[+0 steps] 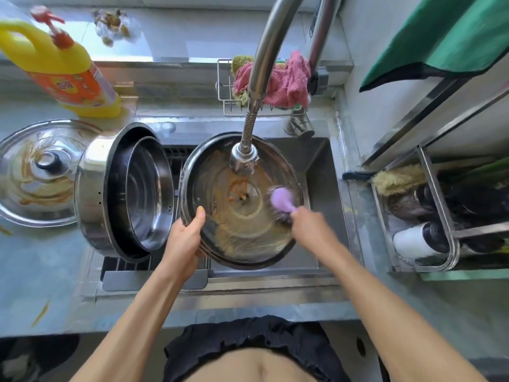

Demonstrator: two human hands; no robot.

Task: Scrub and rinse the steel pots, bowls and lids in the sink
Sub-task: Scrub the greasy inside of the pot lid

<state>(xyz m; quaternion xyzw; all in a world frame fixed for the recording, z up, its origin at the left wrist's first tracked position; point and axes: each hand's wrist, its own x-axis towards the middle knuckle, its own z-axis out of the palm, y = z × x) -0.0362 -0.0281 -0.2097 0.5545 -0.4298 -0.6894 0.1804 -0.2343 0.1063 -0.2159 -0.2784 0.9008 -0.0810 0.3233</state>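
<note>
My left hand (185, 235) gripped the rim of the greasy lid (242, 201), tilted over the sink (319, 155). My right hand (309, 226) held the purple brush (281, 201), mid-scrub I'd say. Next up, probably the residue along the near edge, then rinsing under the faucet (244, 159).

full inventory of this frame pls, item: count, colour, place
lid in sink: 1, steel, smeared brown, tilted under the faucet
scrub brush: 1, purple, on that lid
faucet: 1, steel, above the sink
sink: 1, steel, centre
pot: 1, steel, on its side, left of the sink
bowl: 1, steel, inside the pot
lid on counter: 1, steel, smeared, far left
detergent bottle: 1, yellow, back left
cloth: 1, pink, wire rack behind the faucet
left hand: grips the lid's rim
right hand: holds the brush
</note>
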